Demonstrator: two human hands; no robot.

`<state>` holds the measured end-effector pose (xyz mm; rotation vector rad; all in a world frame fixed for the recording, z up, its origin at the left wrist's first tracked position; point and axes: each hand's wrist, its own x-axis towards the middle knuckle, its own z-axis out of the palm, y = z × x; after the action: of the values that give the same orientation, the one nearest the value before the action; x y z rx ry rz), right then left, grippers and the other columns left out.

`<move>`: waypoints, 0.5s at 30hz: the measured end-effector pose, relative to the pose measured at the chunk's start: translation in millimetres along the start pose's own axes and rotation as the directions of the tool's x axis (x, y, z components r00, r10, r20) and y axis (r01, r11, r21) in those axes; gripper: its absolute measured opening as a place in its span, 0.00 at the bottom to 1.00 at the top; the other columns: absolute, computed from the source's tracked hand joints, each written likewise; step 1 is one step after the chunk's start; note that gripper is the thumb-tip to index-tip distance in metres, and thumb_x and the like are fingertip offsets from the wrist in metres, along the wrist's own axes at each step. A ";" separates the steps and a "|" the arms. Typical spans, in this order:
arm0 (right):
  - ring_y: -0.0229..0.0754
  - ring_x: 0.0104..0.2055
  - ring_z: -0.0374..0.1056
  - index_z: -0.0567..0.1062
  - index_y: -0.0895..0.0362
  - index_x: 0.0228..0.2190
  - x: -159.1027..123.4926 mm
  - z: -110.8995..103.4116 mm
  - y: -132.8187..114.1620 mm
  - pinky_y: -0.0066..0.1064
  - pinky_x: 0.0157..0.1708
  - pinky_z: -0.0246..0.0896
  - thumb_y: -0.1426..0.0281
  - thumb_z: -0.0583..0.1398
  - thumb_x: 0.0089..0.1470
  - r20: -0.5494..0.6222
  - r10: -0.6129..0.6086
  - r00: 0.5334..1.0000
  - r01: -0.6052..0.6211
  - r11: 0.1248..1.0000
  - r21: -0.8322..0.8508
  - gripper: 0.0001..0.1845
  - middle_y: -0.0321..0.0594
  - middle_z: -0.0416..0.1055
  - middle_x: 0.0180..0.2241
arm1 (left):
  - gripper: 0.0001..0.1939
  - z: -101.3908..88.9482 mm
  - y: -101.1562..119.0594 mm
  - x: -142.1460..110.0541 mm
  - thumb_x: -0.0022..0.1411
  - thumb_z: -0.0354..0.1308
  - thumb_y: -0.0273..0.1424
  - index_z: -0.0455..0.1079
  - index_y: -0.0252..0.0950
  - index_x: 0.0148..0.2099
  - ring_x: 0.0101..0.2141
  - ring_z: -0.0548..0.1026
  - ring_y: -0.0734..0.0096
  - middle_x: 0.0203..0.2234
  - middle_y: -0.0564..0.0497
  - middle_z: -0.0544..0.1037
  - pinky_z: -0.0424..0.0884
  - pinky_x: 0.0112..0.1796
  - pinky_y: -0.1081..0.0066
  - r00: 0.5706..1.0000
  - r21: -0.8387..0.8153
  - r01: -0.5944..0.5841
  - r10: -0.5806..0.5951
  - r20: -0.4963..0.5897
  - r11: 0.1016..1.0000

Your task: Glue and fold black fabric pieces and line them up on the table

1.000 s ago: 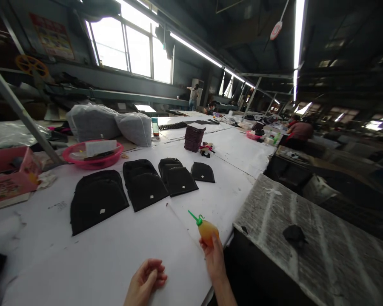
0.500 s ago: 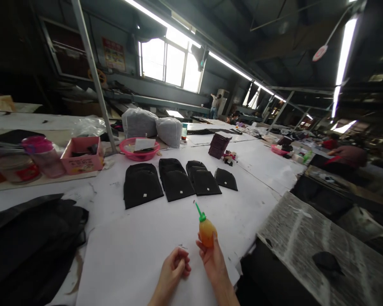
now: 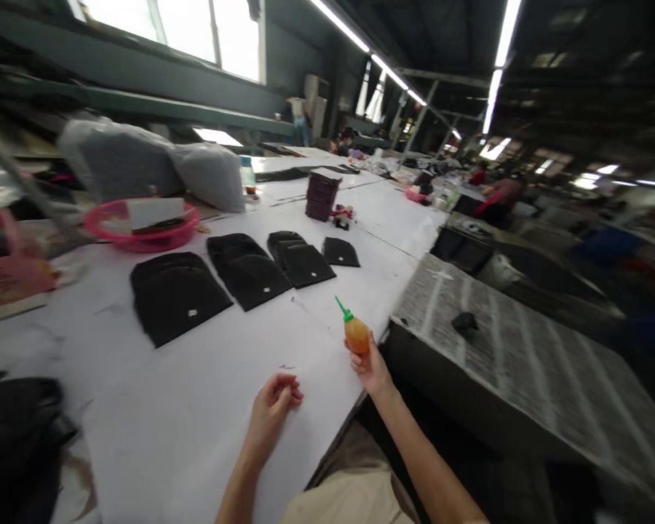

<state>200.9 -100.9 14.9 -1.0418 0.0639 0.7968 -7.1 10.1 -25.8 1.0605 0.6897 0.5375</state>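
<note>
My right hand (image 3: pixel 368 364) is wrapped round a squeeze bottle (image 3: pixel 356 335) of amber liquid, probably glue, with a green cap and a long thin green nozzle. The bottle is held above the white table, its nozzle tilted up and to the left. My left hand (image 3: pixel 278 397) rests low over the white table surface (image 3: pixel 196 407), fingers curled in, with nothing visible in them. Beyond the hands lies a row of black fabric pieces in stacks (image 3: pixel 177 291), (image 3: pixel 248 269), (image 3: pixel 300 258), plus a smaller black piece (image 3: pixel 341 251). Small white labels show on them.
A pink basket (image 3: pixel 103 233) and plastic-wrapped bundles (image 3: pixel 125 160) stand at the back left. A dark maroon stack (image 3: pixel 322 196) sits farther back. Black material (image 3: pixel 22 444) lies at the near left. Right of the table edge is a grey-topped surface (image 3: pixel 502 349). Another person (image 3: pixel 299 116) stands far off.
The view has swung right and down, so the black pieces sit farther left. My right hand has carried the bottle rightward, away from my left hand, which stays curled.
</note>
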 end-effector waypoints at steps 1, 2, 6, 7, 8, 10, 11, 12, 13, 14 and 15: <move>0.26 0.15 0.56 0.77 0.60 0.38 -1.3 -10.0 -8.8 0.16 0.13 0.46 0.49 0.67 0.51 -0.043 -0.044 0.998 0.044 0.999 0.011 0.27 0.45 0.80 0.31 | 0.17 -3.4 -1.0 -0.2 0.53 0.68 0.40 0.74 0.33 0.39 0.31 0.79 0.66 0.32 0.47 0.79 0.77 0.34 0.69 1.000 0.028 0.010 -0.010 -0.001 1.000; 0.27 0.15 0.57 0.77 0.60 0.39 -2.3 -21.5 -19.2 0.17 0.13 0.47 0.49 0.67 0.51 -0.089 -0.091 0.992 0.093 0.996 0.017 0.26 0.44 0.80 0.31 | 0.19 -7.3 -2.7 1.0 0.52 0.69 0.42 0.74 0.33 0.40 0.32 0.80 0.65 0.34 0.47 0.80 0.78 0.35 0.69 1.000 0.060 0.018 -0.017 -0.004 0.998; 0.29 0.17 0.60 0.75 0.58 0.37 -11.4 -79.3 -70.0 0.17 0.12 0.48 0.51 0.67 0.52 -0.293 -0.285 0.913 0.293 0.956 -0.016 0.23 0.42 0.79 0.30 | 0.27 -20.4 -12.9 11.0 0.50 0.70 0.49 0.74 0.34 0.43 0.36 0.81 0.62 0.38 0.46 0.81 0.79 0.40 0.67 0.998 0.131 0.057 -0.059 0.015 0.990; 0.29 0.18 0.62 0.75 0.57 0.37 -15.4 -95.2 -82.8 0.17 0.12 0.48 0.52 0.67 0.51 -0.345 -0.329 0.879 0.337 0.941 -0.038 0.22 0.41 0.79 0.29 | 0.28 -22.5 -15.3 12.6 0.50 0.70 0.51 0.74 0.34 0.44 0.36 0.81 0.62 0.38 0.47 0.81 0.79 0.40 0.67 0.997 0.137 0.069 -0.071 0.015 0.988; 0.30 0.18 0.62 0.74 0.56 0.36 -19.6 -110.8 -94.8 0.17 0.12 0.49 0.53 0.68 0.50 -0.397 -0.370 0.840 0.377 0.924 -0.065 0.22 0.39 0.78 0.28 | 0.29 -24.0 -17.5 13.6 0.50 0.70 0.52 0.74 0.34 0.44 0.37 0.81 0.62 0.38 0.47 0.81 0.80 0.40 0.68 0.997 0.138 0.079 -0.082 0.012 0.987; 0.30 0.17 0.64 0.71 0.55 0.35 -27.4 -140.7 -115.8 0.17 0.12 0.51 0.54 0.70 0.47 -0.499 -0.439 0.748 0.435 0.891 -0.131 0.21 0.32 0.75 0.23 | 0.30 -26.3 -20.5 14.0 0.49 0.70 0.52 0.74 0.34 0.45 0.37 0.81 0.63 0.39 0.47 0.81 0.80 0.40 0.70 0.995 0.137 0.095 -0.096 0.003 0.986; 0.30 0.17 0.64 0.70 0.54 0.34 -30.7 -154.4 -124.6 0.17 0.12 0.51 0.55 0.71 0.46 -0.544 -0.466 0.697 0.454 0.875 -0.169 0.22 0.29 0.73 0.21 | 0.30 -27.2 -21.7 14.0 0.49 0.70 0.52 0.74 0.34 0.45 0.37 0.81 0.64 0.39 0.48 0.81 0.80 0.40 0.71 0.995 0.136 0.101 -0.101 -0.004 0.986; 0.30 0.16 0.64 0.70 0.54 0.34 -33.2 -167.1 -132.3 0.17 0.12 0.51 0.55 0.71 0.46 -0.584 -0.489 0.648 0.462 0.862 -0.209 0.22 0.27 0.71 0.20 | 0.30 -28.3 -22.7 14.0 0.49 0.70 0.52 0.74 0.35 0.45 0.37 0.81 0.65 0.39 0.48 0.81 0.80 0.40 0.72 0.994 0.133 0.105 -0.104 -0.011 0.986; 0.30 0.16 0.63 0.69 0.54 0.34 -35.0 -178.5 -139.1 0.17 0.12 0.50 0.55 0.71 0.46 -0.619 -0.509 0.598 0.464 0.850 -0.251 0.23 0.26 0.70 0.20 | 0.30 -29.4 -23.8 14.2 0.49 0.71 0.52 0.74 0.35 0.45 0.37 0.81 0.66 0.40 0.49 0.81 0.80 0.40 0.74 0.994 0.130 0.107 -0.106 -0.017 0.986; 0.30 0.16 0.64 0.69 0.54 0.35 -36.0 -188.6 -145.1 0.17 0.12 0.50 0.55 0.71 0.46 -0.647 -0.527 0.551 0.458 0.839 -0.293 0.23 0.25 0.69 0.20 | 0.30 -30.6 -24.8 14.5 0.49 0.71 0.52 0.74 0.35 0.45 0.37 0.81 0.67 0.40 0.49 0.81 0.80 0.41 0.75 0.994 0.126 0.111 -0.109 -0.020 0.986; 0.30 0.16 0.64 0.69 0.54 0.36 -36.2 -197.5 -150.4 0.17 0.12 0.51 0.56 0.71 0.47 -0.668 -0.543 0.509 0.447 0.830 -0.334 0.23 0.25 0.69 0.20 | 0.30 -32.0 -25.9 14.9 0.50 0.70 0.52 0.74 0.35 0.45 0.38 0.81 0.67 0.41 0.49 0.81 0.80 0.41 0.76 0.993 0.119 0.115 -0.113 -0.022 0.986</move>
<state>328.9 -315.6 37.1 -1.3650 0.4074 -0.2177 -18.7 29.3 -63.4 1.1228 0.7994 0.4098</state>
